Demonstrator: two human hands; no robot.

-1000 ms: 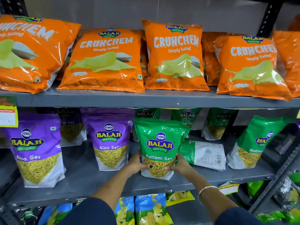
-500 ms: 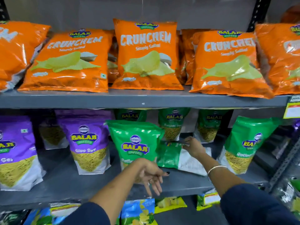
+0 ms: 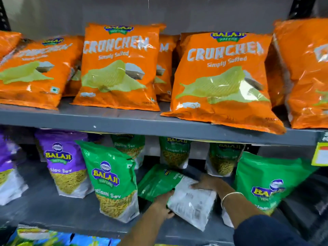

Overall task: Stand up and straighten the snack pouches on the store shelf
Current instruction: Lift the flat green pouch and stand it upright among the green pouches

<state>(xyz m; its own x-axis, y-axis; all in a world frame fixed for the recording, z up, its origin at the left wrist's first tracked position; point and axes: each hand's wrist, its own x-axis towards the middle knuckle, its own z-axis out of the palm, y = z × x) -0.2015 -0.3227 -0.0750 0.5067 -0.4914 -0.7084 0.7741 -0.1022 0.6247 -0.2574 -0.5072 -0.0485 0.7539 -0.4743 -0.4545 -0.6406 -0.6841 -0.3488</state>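
On the middle shelf (image 3: 53, 206) a green pouch (image 3: 179, 190) lies fallen on its face, its white back panel up, between an upright green "Balaji Wafers Ratlami Sev" pouch (image 3: 111, 180) just to its left and a leaning green Balaji pouch (image 3: 266, 181) to its right. Its long axis runs diagonally, the green top pointing back-left and the white bottom toward the shelf's front edge. The left hand (image 3: 162, 205) has its grip closed around the lower near edge, fingers tucked under. The right hand (image 3: 206, 181) lies on the far side with fingers spread flat across the white panel; a thin bangle (image 3: 230, 195) circles that wrist. Behind stand three more Ratlami Sev pouches (image 3: 174, 153), crowding the rear of the shelf. Further left is a purple Balaji "Aloo Sev" pouch (image 3: 65, 162). On the upper shelf (image 3: 124, 123) orange "Crunchem Simply Salted" bags (image 3: 119, 68) lean back in a row. A yellow price tag (image 3: 321, 153) hangs at the right edge; its print is unreadable.
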